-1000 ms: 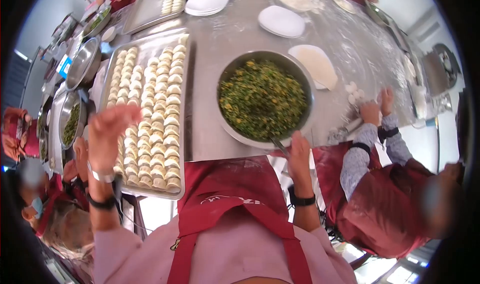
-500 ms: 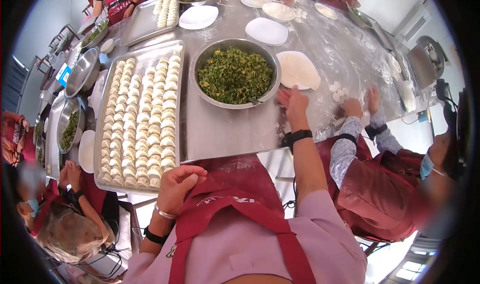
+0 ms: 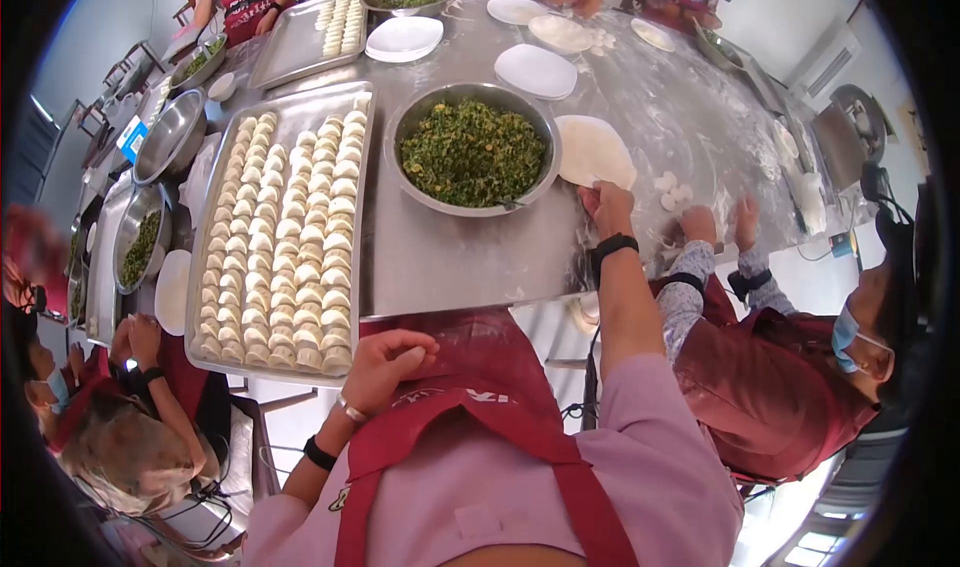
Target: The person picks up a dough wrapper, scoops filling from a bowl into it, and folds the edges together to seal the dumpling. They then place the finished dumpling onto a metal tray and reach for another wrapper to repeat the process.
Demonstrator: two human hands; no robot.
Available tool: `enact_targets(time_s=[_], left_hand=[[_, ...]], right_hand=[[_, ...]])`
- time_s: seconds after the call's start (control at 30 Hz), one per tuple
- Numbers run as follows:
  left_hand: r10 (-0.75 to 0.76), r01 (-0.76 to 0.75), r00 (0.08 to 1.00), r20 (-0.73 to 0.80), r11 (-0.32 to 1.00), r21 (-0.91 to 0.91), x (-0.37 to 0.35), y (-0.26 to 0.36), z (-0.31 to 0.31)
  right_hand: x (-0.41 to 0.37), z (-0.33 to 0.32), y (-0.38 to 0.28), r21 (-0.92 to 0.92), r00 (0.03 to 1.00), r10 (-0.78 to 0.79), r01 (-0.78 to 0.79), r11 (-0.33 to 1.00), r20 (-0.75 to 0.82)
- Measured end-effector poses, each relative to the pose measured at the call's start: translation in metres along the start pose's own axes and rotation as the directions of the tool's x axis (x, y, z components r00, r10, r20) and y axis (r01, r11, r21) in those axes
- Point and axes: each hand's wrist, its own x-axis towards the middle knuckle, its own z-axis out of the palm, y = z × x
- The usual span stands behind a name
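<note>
My right hand (image 3: 607,207) is at the near edge of a white plate bearing pale, round dumpling wrappers (image 3: 594,151). Its fingers are bent closed on the wrapper edge, and the fingertips are partly hidden. Left of that plate stands a steel bowl (image 3: 392,167) of chopped green and yellow filling (image 3: 472,153). In front of my red apron, my left hand (image 3: 385,369) hangs with loosely bent fingers and nothing visible in it. Near it, a metal tray (image 3: 368,237) carries rows of folded dumplings (image 3: 290,247).
At right, a co-worker's hands (image 3: 715,225) rest by small dough pieces (image 3: 673,191) on the floury steel table (image 3: 690,87). White plates (image 3: 535,71) and another dumpling tray (image 3: 280,57) are farther back. At left, another person sits beside steel bowls (image 3: 170,137).
My right hand has moved slightly right and closed at the wrappers' near edge. My left hand has shifted a little to the right. The camera view has shifted slightly.
</note>
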Motion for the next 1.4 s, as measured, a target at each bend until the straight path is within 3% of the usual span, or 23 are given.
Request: enact_targets(time_s=[0.07,0.2,0.27,0.33,0.5,0.6,0.77,0.9,1.0,1.03,1.13,1.17,1.27,1.33,1.37,1.4], left_hand=[[0.014,-0.015,1.0,0.027,0.999,0.052,0.008,0.002,0.007],[0.179,-0.209,0.977,0.119,0.922,0.326,0.046,-0.013,0.025],[0.329,-0.356,0.931,0.16,0.718,0.598,0.065,-0.008,0.045],[0.683,-0.635,0.685,0.255,0.388,0.668,0.09,-0.016,0.066],[0.659,-0.745,0.549,0.514,0.106,0.659,0.135,-0.024,0.088],[0.622,-0.632,0.638,0.454,0.087,0.77,0.147,-0.03,0.072],[0.628,-0.277,0.739,0.244,-0.047,0.96,0.154,-0.036,0.031],[0.692,-0.002,0.717,0.08,-0.113,0.994,0.173,-0.037,-0.006],[0.676,0.038,0.736,0.001,-0.044,0.998,0.178,-0.036,-0.01],[0.715,0.05,0.699,0.029,-0.089,0.995,0.174,-0.03,-0.005],[0.528,-0.319,0.842,0.107,0.328,0.889,0.154,-0.001,0.031],[0.671,-0.481,0.716,0.194,0.272,0.833,0.156,-0.008,0.044],[0.734,-0.565,0.64,0.228,0.248,0.787,0.168,0.001,0.083],[0.473,-0.522,0.802,0.365,0.256,0.814,0.183,0.007,0.095],[0.326,-0.505,0.847,0.42,0.249,0.826,0.193,0.011,0.102],[0.313,-0.56,0.827,0.468,0.372,0.74,0.199,0.012,0.105]], right_hand=[[-0.036,-0.007,0.003,-0.016,1.0,-0.014,0.013,1.0,-0.021],[-0.131,-0.038,0.02,-0.142,0.999,-0.04,0.039,0.989,-0.007],[-0.183,-0.052,0.031,-0.159,0.999,-0.039,0.042,0.986,0.018],[-0.221,-0.059,0.04,-0.166,0.999,0.016,-0.01,0.986,0.031],[-0.282,-0.046,0.048,-0.226,0.973,0.072,-0.022,0.974,0.218],[-0.291,-0.025,0.052,-0.3,0.948,0.09,0.006,0.954,0.306],[-0.3,0.002,0.053,-0.409,0.927,0.118,0.041,0.911,0.355],[-0.289,-0.02,0.052,-0.362,0.946,0.051,0.072,0.929,0.319],[-0.275,-0.045,0.029,-0.495,0.963,0.043,0.099,0.863,0.268],[-0.268,-0.054,0.026,-0.506,0.955,0.041,0.118,0.854,0.293],[-0.268,-0.063,0.017,-0.521,0.946,-0.023,0.198,0.83,0.322],[-0.271,-0.063,0.015,-0.508,0.936,-0.02,0.209,0.836,0.352],[-0.282,-0.063,0.012,-0.558,0.911,0.012,0.243,0.794,0.413],[-0.287,-0.064,0.015,-0.546,0.895,0.042,0.233,0.805,0.444],[-0.285,-0.069,0.02,-0.555,0.895,0.042,0.238,0.797,0.445],[-0.283,-0.075,0.023,-0.563,0.896,0.042,0.242,0.79,0.443]])
